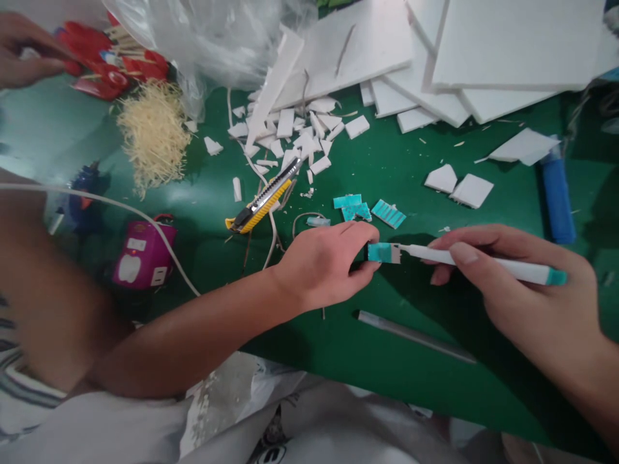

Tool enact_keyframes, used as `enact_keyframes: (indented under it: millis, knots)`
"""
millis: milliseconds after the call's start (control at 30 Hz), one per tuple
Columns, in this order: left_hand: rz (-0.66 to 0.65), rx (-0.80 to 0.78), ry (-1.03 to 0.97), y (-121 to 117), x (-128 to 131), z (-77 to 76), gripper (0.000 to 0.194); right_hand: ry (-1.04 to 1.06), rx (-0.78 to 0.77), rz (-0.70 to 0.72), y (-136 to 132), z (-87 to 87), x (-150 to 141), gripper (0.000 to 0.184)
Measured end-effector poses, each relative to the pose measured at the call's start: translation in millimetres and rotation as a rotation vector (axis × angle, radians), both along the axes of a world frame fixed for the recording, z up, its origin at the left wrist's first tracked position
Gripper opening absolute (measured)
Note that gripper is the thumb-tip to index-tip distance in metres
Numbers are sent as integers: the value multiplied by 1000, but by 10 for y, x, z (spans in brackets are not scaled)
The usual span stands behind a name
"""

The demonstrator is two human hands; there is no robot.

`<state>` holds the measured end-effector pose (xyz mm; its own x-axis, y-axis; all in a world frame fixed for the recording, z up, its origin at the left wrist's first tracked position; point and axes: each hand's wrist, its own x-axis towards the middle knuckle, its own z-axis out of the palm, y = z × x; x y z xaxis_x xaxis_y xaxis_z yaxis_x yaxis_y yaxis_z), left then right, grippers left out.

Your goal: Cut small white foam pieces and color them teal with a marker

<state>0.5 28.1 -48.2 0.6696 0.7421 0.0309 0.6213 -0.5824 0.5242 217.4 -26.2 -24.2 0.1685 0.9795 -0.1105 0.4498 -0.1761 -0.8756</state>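
Observation:
My left hand pinches a small foam piece, coloured teal on top, against the green table. My right hand grips a white marker with a teal end, its tip touching the piece. Just beyond them lie three more teal-coloured foam pieces. A yellow utility knife rests further left, apart from both hands.
White foam boards and several foam scraps cover the far side. A pile of straw-like shreds, a pink device with a white cable, a blue lighter and a grey stick lie around. Another person's hand is at top left.

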Motion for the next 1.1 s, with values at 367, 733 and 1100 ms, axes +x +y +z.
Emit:
enact_keyframes:
  millis: [367, 733, 1100]
  knots:
    - [4, -13, -2, 5, -2, 14, 13, 1, 20, 34, -16, -11, 17, 14]
    - [6, -18, -8, -4, -16, 34, 14, 3, 69, 37, 20, -26, 15, 13]
    - [11, -22, -6, 4, -14, 53, 14, -40, 1, 40, 48, 54, -18, 24]
